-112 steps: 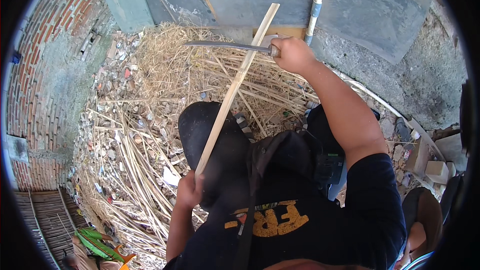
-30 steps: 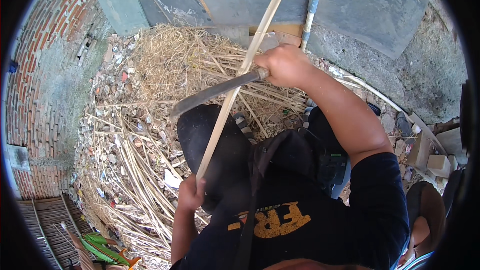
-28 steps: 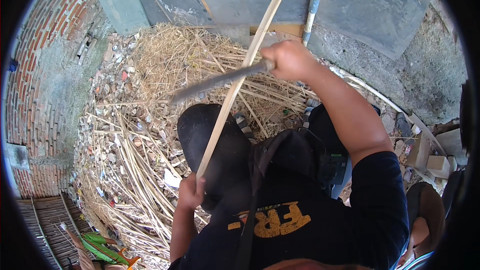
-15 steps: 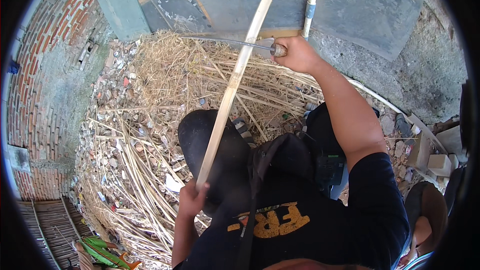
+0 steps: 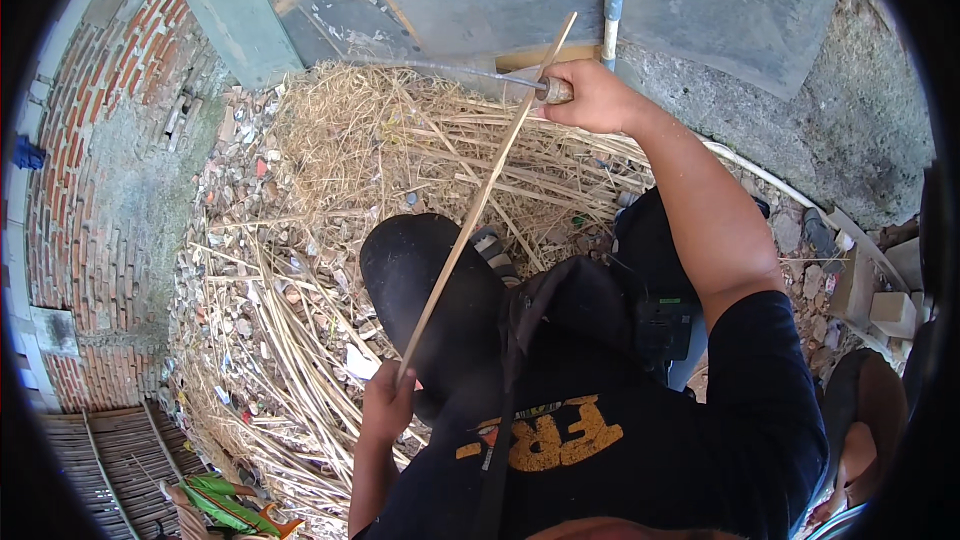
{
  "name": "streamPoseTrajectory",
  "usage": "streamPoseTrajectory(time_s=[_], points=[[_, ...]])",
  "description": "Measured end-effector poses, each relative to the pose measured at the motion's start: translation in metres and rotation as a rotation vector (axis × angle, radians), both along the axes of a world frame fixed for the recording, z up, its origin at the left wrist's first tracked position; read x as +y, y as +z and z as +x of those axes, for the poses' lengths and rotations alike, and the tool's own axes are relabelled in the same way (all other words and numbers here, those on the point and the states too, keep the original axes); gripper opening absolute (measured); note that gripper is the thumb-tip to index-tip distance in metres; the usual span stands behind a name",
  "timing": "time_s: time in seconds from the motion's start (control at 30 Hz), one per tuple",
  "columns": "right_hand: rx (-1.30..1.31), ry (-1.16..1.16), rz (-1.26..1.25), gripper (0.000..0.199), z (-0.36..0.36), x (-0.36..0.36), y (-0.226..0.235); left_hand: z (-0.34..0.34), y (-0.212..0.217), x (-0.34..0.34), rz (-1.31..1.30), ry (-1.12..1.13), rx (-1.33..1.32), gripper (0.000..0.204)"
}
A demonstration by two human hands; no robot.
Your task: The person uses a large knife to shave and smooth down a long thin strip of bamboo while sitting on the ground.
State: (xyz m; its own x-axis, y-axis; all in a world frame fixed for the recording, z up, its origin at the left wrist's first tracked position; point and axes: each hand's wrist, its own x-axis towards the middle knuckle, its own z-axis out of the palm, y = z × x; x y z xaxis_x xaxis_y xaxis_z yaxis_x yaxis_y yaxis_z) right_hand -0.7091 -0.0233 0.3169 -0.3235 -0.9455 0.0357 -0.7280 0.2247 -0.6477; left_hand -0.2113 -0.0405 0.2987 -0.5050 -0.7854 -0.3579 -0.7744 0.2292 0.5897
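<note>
A long bamboo strip (image 5: 470,221) slants across my front, its narrow edge turned up. My left hand (image 5: 387,408) is closed round its near end beside my dark-clad knee. Up at the far end, my right hand (image 5: 598,100) grips the wooden handle (image 5: 555,90) of a long knife. Its thin blade (image 5: 440,67) points left, and near the handle it meets or crosses the upper part of the strip. Whether the edge bites into the bamboo I cannot tell.
Dry bamboo shavings (image 5: 340,130) and loose strips (image 5: 300,360) cover rubble before me and to the left. Grey panels (image 5: 500,0) and a white pipe (image 5: 614,20) stand ahead, a brick wall (image 5: 110,170) left. Pale blocks (image 5: 892,314) lie at right.
The bamboo strip has rolled from its broad face to its narrow edge, and its far end has shifted right and slightly down. The knife handle stays near the same spot.
</note>
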Motion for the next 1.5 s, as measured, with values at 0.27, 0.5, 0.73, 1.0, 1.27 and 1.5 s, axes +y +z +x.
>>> streamPoseTrajectory(time_s=[0.27, 0.5, 0.73, 1.0, 1.27, 1.5], points=[[0.313, 0.039, -0.067, 0.031, 0.016, 0.002, 0.000, -0.002, -0.017, 0.005, -0.095, 0.007, -0.018, 0.038], [0.390, 0.017, -0.063, 0.025, 0.022, 0.000, 0.008, 0.007, -0.036, -0.003, -0.082, -0.009, 0.049, 0.053], [0.409, 0.047, -0.058, 0.024, 0.041, -0.004, 0.018, 0.010, -0.038, -0.006, -0.099, -0.026, 0.024, 0.050], [0.334, -0.009, -0.093, 0.021, 0.029, -0.020, -0.006, 0.005, -0.046, -0.003, -0.144, 0.022, 0.003, 0.048], [0.344, -0.049, -0.073, 0.022, 0.036, -0.016, -0.005, 0.007, -0.048, -0.002, -0.168, -0.012, 0.042, 0.049], [0.493, -0.015, -0.072, 0.028, 0.022, -0.017, -0.006, 0.009, -0.045, -0.003, -0.179, -0.035, 0.023, 0.048]])
